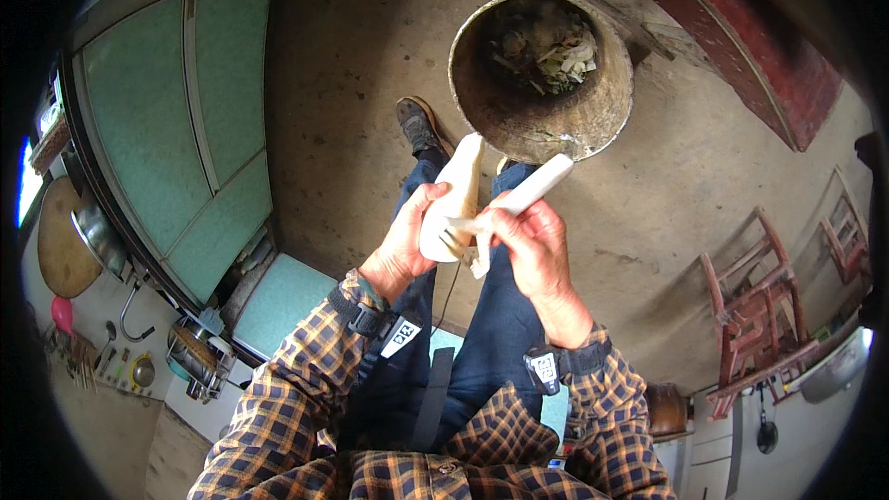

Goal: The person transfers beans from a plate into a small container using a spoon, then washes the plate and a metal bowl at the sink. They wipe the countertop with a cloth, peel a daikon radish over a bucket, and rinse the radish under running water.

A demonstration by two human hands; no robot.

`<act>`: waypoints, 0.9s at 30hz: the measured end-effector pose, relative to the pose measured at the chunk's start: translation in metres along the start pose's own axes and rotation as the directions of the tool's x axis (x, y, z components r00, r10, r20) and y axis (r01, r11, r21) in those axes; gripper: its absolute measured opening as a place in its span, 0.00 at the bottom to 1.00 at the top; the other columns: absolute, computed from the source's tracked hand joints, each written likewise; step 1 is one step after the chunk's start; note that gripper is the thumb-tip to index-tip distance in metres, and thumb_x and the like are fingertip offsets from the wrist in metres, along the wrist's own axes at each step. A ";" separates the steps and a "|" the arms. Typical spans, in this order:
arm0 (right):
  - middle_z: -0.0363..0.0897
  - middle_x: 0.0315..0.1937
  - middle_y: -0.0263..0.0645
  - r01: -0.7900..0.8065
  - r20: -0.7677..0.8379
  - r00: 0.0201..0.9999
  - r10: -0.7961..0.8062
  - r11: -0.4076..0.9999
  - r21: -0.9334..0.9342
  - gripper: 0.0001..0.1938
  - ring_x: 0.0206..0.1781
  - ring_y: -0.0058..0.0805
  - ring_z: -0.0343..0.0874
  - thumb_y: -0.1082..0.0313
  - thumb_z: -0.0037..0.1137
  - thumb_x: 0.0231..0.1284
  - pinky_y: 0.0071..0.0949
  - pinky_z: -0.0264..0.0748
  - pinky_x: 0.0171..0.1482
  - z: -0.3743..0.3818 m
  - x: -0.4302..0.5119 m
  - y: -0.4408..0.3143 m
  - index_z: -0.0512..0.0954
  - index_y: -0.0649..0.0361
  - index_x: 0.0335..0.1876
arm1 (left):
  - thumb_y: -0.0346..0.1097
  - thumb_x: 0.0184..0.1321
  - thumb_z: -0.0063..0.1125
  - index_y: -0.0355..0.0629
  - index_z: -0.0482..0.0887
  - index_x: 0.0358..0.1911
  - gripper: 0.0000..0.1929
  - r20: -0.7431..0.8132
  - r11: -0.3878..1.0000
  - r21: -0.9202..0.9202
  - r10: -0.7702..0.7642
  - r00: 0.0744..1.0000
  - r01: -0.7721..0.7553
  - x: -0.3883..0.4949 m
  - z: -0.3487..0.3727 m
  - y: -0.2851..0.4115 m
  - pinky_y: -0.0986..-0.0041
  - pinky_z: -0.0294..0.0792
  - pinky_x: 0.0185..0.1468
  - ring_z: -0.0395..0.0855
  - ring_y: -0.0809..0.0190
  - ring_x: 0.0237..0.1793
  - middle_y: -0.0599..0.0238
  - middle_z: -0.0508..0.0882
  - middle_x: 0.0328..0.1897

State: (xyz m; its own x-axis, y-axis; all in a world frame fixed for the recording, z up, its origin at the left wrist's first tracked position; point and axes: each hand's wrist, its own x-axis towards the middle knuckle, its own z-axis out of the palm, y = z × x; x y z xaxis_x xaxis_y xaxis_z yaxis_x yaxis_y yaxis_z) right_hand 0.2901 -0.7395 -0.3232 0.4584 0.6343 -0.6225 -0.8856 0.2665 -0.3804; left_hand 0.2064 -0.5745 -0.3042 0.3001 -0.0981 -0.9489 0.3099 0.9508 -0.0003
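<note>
My left hand (406,236) holds a long pale root vegetable, seemingly a white radish (455,201), slanting away from me with its thick end near my body. In my right hand (531,243) is a tool with a white handle (545,180), probably a peeler; its working end lies against the radish's thick end and is hard to make out. A strip of peel (480,260) hangs between the two hands. Just beyond them stands a deep round bucket (479,107) with vegetable scraps (569,59) at the bottom.
Green-panelled cabinets (139,125) line the left side, with a metal basin (101,239) and a round wooden board (66,236) near them. To the right is a reddish wooden chair (757,312). A dark red wooden piece of furniture (764,48) stands at the upper right. My shoe (418,126) is beside the bucket.
</note>
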 end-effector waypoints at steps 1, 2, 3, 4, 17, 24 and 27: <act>0.82 0.36 0.34 0.029 0.017 0.999 -0.029 0.999 -0.022 0.10 0.37 0.18 0.81 0.68 0.61 0.67 0.19 0.77 0.41 0.005 -0.003 0.002 0.76 0.65 0.47 | 0.53 0.61 0.59 0.30 0.67 0.62 0.35 -0.009 1.000 0.021 0.005 1.000 -0.005 -0.001 0.002 0.000 0.55 0.78 0.54 0.82 0.46 0.50 0.42 0.79 0.53; 0.82 0.36 0.34 0.055 0.052 0.997 -0.053 0.998 -0.036 0.10 0.38 0.18 0.81 0.69 0.61 0.67 0.19 0.77 0.42 0.007 -0.005 0.004 0.76 0.66 0.48 | 0.54 0.61 0.58 0.29 0.66 0.62 0.36 0.007 0.999 0.037 0.006 1.000 -0.006 -0.001 0.004 0.001 0.56 0.77 0.56 0.82 0.46 0.51 0.42 0.79 0.54; 0.81 0.36 0.34 0.083 0.057 0.995 -0.079 0.995 -0.057 0.11 0.38 0.18 0.80 0.70 0.62 0.66 0.19 0.77 0.43 0.009 -0.005 0.006 0.76 0.65 0.49 | 0.54 0.61 0.58 0.29 0.66 0.62 0.36 0.024 0.999 0.053 0.006 1.000 -0.008 -0.001 0.006 0.001 0.56 0.77 0.57 0.82 0.46 0.51 0.42 0.79 0.54; 0.81 0.36 0.34 0.091 0.049 0.995 -0.088 0.994 -0.063 0.11 0.38 0.18 0.80 0.70 0.62 0.66 0.19 0.78 0.43 0.009 -0.004 0.009 0.76 0.65 0.49 | 0.55 0.60 0.58 0.29 0.66 0.62 0.37 -0.033 0.997 0.077 0.025 0.999 -0.023 -0.002 0.008 0.001 0.57 0.76 0.59 0.82 0.47 0.52 0.41 0.79 0.54; 0.79 0.27 0.32 0.056 -0.327 0.941 -0.088 0.993 -0.104 0.13 0.27 0.19 0.75 0.60 0.64 0.63 0.20 0.69 0.32 -0.080 0.106 0.032 0.80 0.65 0.37 | 0.53 0.60 0.62 0.35 0.67 0.62 0.35 0.141 0.988 -0.061 -0.133 0.981 0.142 -0.008 -0.016 -0.012 0.60 0.76 0.47 0.82 0.47 0.45 0.42 0.79 0.48; 0.80 0.31 0.33 -0.007 -0.173 0.985 0.027 0.993 0.114 0.08 0.31 0.18 0.74 0.66 0.60 0.67 0.20 0.69 0.35 -0.072 0.054 0.012 0.79 0.62 0.40 | 0.48 0.60 0.63 0.29 0.67 0.60 0.34 0.024 0.999 -0.015 -0.043 0.999 0.043 -0.007 -0.005 -0.002 0.58 0.81 0.52 0.85 0.46 0.47 0.40 0.80 0.50; 0.80 0.33 0.33 0.013 -0.089 0.996 -0.013 1.000 0.004 0.08 0.33 0.18 0.76 0.67 0.57 0.69 0.20 0.72 0.37 -0.027 0.017 0.008 0.77 0.65 0.42 | 0.49 0.61 0.59 0.28 0.68 0.60 0.33 0.033 1.000 -0.018 -0.017 0.999 0.017 0.000 0.001 -0.001 0.58 0.82 0.50 0.84 0.46 0.49 0.39 0.81 0.51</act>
State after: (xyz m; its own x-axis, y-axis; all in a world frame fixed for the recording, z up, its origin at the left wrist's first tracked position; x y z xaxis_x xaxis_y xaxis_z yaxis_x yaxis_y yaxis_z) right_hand 0.2926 -0.7464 -0.3558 0.4746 0.5638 -0.6759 -0.8797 0.2777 -0.3860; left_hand 0.2065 -0.5761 -0.3041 0.3241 -0.1234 -0.9379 0.2984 0.9542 -0.0224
